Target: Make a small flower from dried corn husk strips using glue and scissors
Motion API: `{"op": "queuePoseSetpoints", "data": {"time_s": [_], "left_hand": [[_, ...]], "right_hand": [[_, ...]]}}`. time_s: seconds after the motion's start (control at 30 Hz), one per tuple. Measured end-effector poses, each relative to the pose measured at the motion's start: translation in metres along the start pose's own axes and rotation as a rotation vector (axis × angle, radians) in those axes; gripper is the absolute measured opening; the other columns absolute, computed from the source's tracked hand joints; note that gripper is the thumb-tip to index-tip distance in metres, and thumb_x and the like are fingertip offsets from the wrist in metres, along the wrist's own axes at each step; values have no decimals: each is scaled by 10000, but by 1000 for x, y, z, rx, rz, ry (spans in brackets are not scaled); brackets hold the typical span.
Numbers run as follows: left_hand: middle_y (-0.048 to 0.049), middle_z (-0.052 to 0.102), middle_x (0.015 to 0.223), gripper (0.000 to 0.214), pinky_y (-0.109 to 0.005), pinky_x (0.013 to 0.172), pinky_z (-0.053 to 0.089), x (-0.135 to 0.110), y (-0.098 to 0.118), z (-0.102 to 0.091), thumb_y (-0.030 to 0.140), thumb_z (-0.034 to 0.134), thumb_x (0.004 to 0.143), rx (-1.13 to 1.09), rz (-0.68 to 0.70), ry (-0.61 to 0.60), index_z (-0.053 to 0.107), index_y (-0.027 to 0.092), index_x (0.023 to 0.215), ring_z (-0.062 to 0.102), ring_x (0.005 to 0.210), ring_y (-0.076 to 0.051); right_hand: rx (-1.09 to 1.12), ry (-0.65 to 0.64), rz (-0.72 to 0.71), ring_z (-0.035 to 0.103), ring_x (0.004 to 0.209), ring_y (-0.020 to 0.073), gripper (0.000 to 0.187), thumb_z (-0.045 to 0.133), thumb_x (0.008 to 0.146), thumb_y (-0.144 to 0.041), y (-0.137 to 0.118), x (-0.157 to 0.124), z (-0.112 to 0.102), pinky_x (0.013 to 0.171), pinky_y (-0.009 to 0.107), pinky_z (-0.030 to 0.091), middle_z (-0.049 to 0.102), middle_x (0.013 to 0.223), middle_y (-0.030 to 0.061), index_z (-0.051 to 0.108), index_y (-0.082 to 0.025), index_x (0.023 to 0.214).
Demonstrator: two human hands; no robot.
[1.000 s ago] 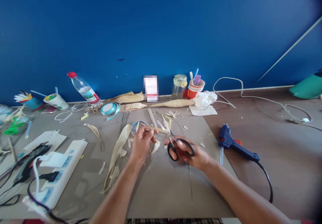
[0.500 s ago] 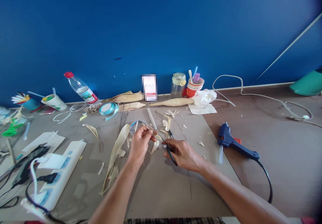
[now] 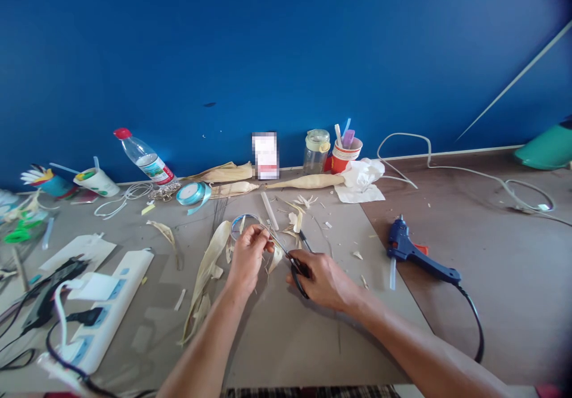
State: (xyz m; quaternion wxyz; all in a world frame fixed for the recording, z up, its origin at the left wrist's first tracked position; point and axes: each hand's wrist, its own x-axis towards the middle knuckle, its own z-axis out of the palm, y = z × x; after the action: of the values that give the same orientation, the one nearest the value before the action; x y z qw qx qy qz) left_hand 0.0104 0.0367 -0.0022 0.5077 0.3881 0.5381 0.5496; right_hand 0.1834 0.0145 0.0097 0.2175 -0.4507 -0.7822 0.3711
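Observation:
My left hand (image 3: 248, 256) is closed in a pinch on a small pale strip of corn husk (image 3: 273, 259) at the table's middle. My right hand (image 3: 324, 279) grips black-handled scissors (image 3: 295, 267), whose blades are spread and point up-left toward the strip, close to my left fingers. Scraps of husk (image 3: 297, 219) lie just beyond both hands. A long dried husk leaf (image 3: 206, 270) lies to the left of my left wrist.
A blue glue gun (image 3: 413, 254) with its black cord lies at the right. A white power strip (image 3: 105, 305) with plugs sits at the left. Along the blue wall stand a water bottle (image 3: 143, 158), a ribbon roll (image 3: 192, 193), a jar (image 3: 316, 151) and a red cup (image 3: 346, 154).
My right hand turned the scissors from flat, handles up, to edge-on and brought the blades toward the strip in my left fingers. My left hand has stayed in place.

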Motion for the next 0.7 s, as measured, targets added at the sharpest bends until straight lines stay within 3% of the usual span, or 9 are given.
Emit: {"op": "queuePoseSetpoints", "data": {"time_s": [0.3,0.7], "left_hand": [[27,558,657,139,-192,556,387,-1,2,1,293,623,745,-46,11,-46,573,164,732,495,554,-69],[24,552,651,139,-195,559,388,-1,-1,1,295,614,750,-16,20,-46,565,168,722,501,556,-76]], "right_hand": [[-22,9,-4,428,547,101,203,540,772,-292,3,1,3,534,196,316,562,658,-8,592,-197,943],[1,10,2,410,541,97,197,542,775,-294,4,1,5,527,195,312,555,646,-13,598,-194,935]]}}
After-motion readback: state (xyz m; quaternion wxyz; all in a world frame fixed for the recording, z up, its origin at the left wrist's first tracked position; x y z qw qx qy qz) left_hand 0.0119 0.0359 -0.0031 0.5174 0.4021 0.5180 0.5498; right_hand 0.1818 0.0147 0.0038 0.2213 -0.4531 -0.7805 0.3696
